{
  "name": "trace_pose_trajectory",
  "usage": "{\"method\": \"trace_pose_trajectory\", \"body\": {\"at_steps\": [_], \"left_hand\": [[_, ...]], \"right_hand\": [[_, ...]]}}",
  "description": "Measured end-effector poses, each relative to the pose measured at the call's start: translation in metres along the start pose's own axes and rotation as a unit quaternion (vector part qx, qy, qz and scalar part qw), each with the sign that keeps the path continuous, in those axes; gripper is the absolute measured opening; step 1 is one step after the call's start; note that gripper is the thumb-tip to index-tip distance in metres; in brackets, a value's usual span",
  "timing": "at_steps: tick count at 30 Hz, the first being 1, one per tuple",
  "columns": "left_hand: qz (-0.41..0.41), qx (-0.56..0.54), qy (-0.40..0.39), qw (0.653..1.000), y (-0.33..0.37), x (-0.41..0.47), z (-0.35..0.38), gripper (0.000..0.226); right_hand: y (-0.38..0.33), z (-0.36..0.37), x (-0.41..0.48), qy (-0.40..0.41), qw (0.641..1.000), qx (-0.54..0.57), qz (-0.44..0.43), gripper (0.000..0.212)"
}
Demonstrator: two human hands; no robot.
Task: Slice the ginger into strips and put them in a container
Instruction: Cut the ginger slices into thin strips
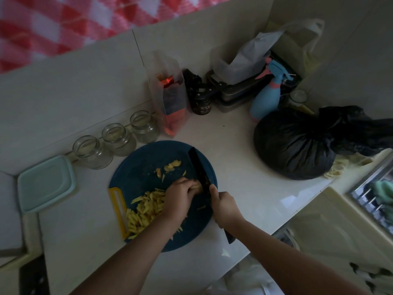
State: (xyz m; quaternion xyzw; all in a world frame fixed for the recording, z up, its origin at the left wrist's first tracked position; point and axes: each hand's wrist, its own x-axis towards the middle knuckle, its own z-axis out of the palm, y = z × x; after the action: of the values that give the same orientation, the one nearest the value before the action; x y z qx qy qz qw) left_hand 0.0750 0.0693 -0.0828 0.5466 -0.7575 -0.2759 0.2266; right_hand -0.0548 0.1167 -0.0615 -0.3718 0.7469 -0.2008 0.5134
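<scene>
On blue board [148,165], ginger piece [196,186] is pinned by curled left hand [177,198]; black knife [197,169] is gripped in right hand [223,204], strips [144,211] piled alongside.

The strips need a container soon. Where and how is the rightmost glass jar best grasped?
Probably by its narrowed neck, from above: the rightmost glass jar stands upright, mouth open, the middle jar and a bag flanking it, wall behind.

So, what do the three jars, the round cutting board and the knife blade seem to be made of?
Jars: clear glass, it seems; the wall shows through them. Cutting board: probably plastic, matte dark blue with a yellow handle. Knife blade: matte black, perhaps coated steel or ceramic; unclear.
</scene>
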Motion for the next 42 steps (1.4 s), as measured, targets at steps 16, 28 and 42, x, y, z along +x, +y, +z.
{"method": "trace_pose_trajectory", "body": {"at_steps": [16,28,42], "left_hand": [[-0.012,-0.008,0.006,1.0,0.005,-0.005,-0.001,0.02],[-0.014,-0.014,0.019,1.0,-0.001,-0.002,0.003,0.015],[0.013,0.0,0.019,1.0,-0.002,-0.005,0.001,0.019]], "right_hand": [[-0.006,-0.014,-0.016,-0.035,0.997,0.064,0.034,0.052],[-0.007,0.001,-0.013,-0.012,0.998,-0.056,-0.007,0.055],[-0.002,-0.009,-0.012,-0.036,0.993,0.105,0.044,0.052]]}}
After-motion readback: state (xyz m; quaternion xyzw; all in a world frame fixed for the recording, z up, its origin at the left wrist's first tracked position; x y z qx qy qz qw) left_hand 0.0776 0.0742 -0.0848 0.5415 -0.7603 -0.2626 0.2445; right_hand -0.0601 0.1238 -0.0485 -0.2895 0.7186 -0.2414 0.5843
